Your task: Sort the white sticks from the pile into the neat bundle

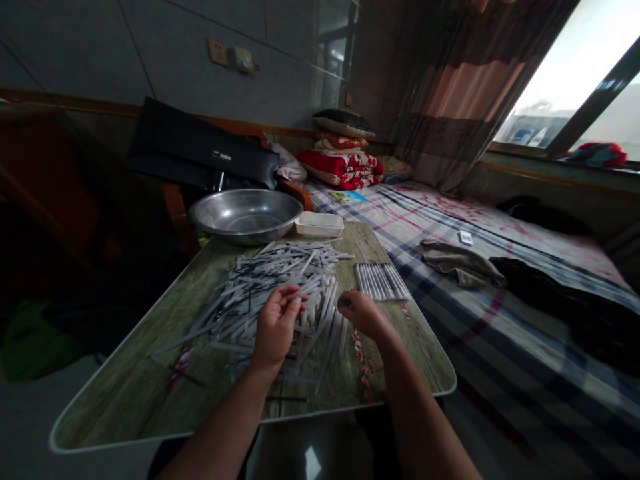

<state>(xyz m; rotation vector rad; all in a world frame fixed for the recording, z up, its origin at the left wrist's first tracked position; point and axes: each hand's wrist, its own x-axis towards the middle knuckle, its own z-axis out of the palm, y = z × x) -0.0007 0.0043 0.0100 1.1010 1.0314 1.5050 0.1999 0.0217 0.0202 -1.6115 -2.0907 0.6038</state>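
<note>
A loose heap of thin white and grey sticks [273, 280] covers the middle of a small wood-patterned table [150, 373]. My left hand [277, 325] hovers over the heap's near side, fingers curled together in a pinch on something I cannot make out. My right hand [361, 311] rests at the heap's right edge, fingers curled inward; what they hold is hidden. A neat row of aligned white sticks [382, 281] lies just beyond my right hand near the table's right edge.
A steel basin [245, 215] and a shallow white tray [319, 224] stand at the table's far end. A bed with a striped sheet [500, 313], folded cloth [460, 263] and stacked bedding [345, 163] lies to the right. A dark case [200, 150] sits behind the basin.
</note>
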